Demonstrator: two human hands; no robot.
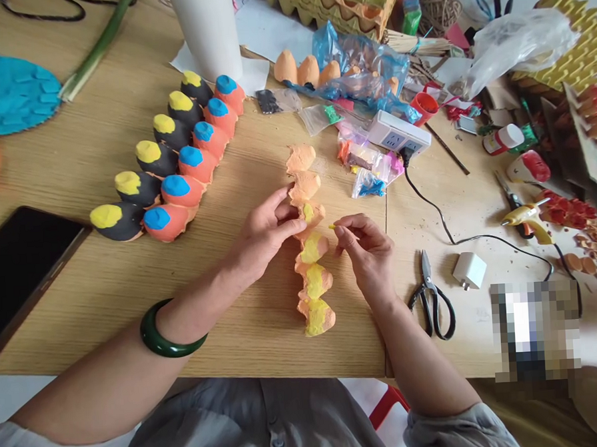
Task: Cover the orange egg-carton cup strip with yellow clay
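A strip of orange egg-carton cups (306,182) lies lengthwise in front of me. Yellow clay (313,281) covers part of its lower cups, with a smaller patch on the third cup from the top. My left hand (269,228) grips the strip's left edge near that third cup, thumb on top. Just right of the strip, my right hand (367,250) pinches a small yellow bit of clay (332,226) between thumb and fingertips, apart from the cups. To the left stand black cups with yellow tops (157,157) and orange-red cups with blue tops (192,163), in two joined rows.
Scissors (430,296), a white charger (469,270) and a glue gun (528,218) lie to the right. Beyond the strip are a power strip (398,135), bags of coloured clay (369,183) and blue plastic (355,67). A tablet (25,271) lies left; a white cylinder (206,31) stands behind.
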